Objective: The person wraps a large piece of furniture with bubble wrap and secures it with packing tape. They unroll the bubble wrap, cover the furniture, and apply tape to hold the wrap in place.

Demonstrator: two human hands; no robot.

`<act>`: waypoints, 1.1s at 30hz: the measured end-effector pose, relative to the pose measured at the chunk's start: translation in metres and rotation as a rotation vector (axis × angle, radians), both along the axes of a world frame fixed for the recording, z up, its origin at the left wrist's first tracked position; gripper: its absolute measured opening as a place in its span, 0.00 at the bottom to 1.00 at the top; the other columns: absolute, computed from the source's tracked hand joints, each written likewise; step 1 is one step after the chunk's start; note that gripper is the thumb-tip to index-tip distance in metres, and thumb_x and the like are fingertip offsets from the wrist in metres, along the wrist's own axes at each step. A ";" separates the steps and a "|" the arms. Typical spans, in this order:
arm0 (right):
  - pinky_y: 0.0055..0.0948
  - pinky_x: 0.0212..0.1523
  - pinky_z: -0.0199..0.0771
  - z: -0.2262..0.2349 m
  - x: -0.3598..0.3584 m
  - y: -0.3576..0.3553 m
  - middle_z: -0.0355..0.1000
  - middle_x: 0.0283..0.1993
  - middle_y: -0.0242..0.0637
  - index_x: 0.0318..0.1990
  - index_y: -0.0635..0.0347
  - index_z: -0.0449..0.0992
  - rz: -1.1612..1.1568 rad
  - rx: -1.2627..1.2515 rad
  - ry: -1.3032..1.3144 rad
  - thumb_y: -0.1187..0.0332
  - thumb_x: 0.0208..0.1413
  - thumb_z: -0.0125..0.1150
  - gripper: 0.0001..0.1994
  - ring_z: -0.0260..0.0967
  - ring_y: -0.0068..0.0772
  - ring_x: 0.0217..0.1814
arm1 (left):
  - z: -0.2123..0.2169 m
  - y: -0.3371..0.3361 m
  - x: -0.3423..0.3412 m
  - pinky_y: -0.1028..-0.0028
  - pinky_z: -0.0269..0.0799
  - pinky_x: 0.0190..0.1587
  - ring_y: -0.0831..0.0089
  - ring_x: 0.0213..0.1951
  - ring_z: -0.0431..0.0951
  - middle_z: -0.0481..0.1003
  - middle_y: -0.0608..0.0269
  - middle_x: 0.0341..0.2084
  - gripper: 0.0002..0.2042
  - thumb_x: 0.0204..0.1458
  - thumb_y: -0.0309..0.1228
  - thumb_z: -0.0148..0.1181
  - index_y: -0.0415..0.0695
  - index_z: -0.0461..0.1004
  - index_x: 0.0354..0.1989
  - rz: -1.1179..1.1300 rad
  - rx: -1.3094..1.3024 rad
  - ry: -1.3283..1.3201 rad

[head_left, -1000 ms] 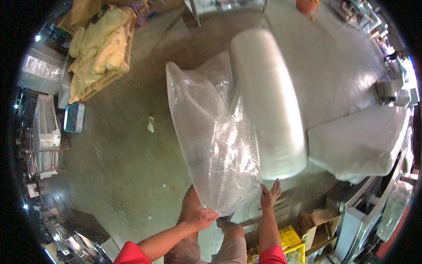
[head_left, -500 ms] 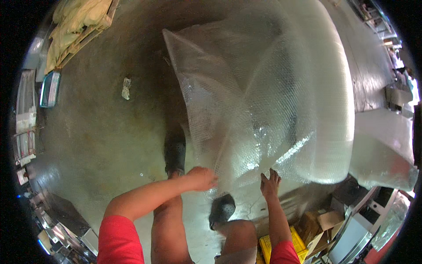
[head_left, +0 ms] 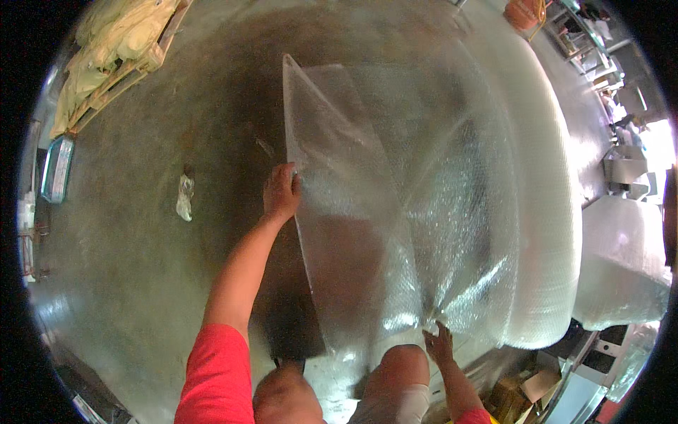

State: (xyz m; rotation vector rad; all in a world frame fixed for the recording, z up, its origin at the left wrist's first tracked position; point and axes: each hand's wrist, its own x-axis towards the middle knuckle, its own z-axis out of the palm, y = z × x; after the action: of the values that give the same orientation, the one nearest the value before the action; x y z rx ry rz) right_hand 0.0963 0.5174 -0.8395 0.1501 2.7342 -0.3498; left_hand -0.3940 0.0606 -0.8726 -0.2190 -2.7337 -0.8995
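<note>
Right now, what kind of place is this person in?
Probably a warehouse or packing workshop. There is a huge bubble wrap roll on a bare concrete floor, a pallet stacked with yellowish sacks, and cardboard boxes nearby.

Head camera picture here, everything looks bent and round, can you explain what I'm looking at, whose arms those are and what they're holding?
The camera sits on a person's head and looks down through a fisheye lens, which is why straight edges curve. The two bare arms rising from the bottom, in red sleeves, are that person's own; their knees show between them. The left hand grips the edge of a clear bubble wrap sheet, which stands up from the floor. The right hand touches the sheet's lower end. The sheet comes off a big bubble wrap roll lying on the concrete floor. A wooden pallet with yellowish bags sits top left, and a small scrap lies on the floor.
</note>
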 end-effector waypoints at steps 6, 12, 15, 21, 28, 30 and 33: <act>0.54 0.67 0.62 0.019 -0.056 0.015 0.63 0.69 0.49 0.59 0.38 0.77 0.031 0.077 -0.710 0.49 0.55 0.63 0.24 0.61 0.52 0.70 | -0.021 -0.047 -0.096 0.49 0.66 0.57 0.51 0.57 0.71 0.71 0.51 0.55 0.17 0.63 0.40 0.53 0.47 0.71 0.56 0.160 -0.114 -0.171; 0.56 0.46 0.74 0.035 -0.326 -0.023 0.79 0.42 0.48 0.40 0.60 0.80 0.189 0.034 -0.206 0.56 0.64 0.50 0.17 0.77 0.57 0.41 | -0.024 -0.038 -0.158 0.49 0.62 0.62 0.53 0.60 0.69 0.70 0.54 0.56 0.20 0.61 0.47 0.56 0.50 0.73 0.56 0.211 -0.039 -0.060; 0.54 0.47 0.73 0.016 -0.500 -0.090 0.78 0.39 0.52 0.36 0.62 0.80 0.121 -0.175 0.284 0.55 0.65 0.50 0.19 0.75 0.59 0.42 | -0.031 -0.024 -0.160 0.49 0.56 0.66 0.55 0.62 0.66 0.68 0.56 0.58 0.22 0.60 0.49 0.57 0.53 0.73 0.59 0.273 -0.229 -0.117; 0.54 0.49 0.74 -0.048 -0.755 -0.178 0.76 0.49 0.52 0.45 0.59 0.79 -0.025 -0.170 0.591 0.48 0.61 0.56 0.21 0.74 0.61 0.49 | -0.037 -0.019 -0.155 0.48 0.50 0.68 0.54 0.65 0.62 0.66 0.59 0.60 0.22 0.57 0.48 0.59 0.54 0.73 0.58 0.314 -0.171 -0.162; 0.51 0.53 0.71 -0.066 -0.820 -0.203 0.76 0.45 0.52 0.43 0.62 0.79 -0.163 -0.196 0.545 0.56 0.59 0.61 0.17 0.72 0.57 0.51 | -0.026 -0.015 -0.159 0.49 0.50 0.69 0.56 0.66 0.62 0.67 0.61 0.60 0.22 0.54 0.47 0.62 0.54 0.74 0.57 0.347 -0.178 -0.204; 0.50 0.53 0.71 -0.065 -0.823 -0.201 0.76 0.45 0.52 0.44 0.62 0.79 -0.122 -0.219 0.545 0.59 0.58 0.61 0.15 0.72 0.57 0.51 | -0.023 -0.013 -0.158 0.49 0.52 0.68 0.55 0.64 0.64 0.67 0.61 0.60 0.23 0.54 0.47 0.62 0.54 0.73 0.57 0.339 -0.194 -0.173; 0.49 0.51 0.72 -0.062 -0.823 -0.198 0.76 0.44 0.52 0.43 0.62 0.79 -0.256 -0.359 0.515 0.62 0.58 0.61 0.13 0.74 0.57 0.50 | -0.022 -0.011 -0.157 0.49 0.54 0.67 0.55 0.63 0.64 0.67 0.62 0.60 0.22 0.55 0.47 0.62 0.55 0.73 0.57 0.358 -0.205 -0.201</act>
State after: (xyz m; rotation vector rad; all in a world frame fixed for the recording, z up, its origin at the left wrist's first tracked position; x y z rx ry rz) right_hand -0.7268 0.3190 -0.9019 0.3553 3.0873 -1.0746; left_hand -0.5514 0.0500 -0.8942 0.3327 -2.9125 -0.5704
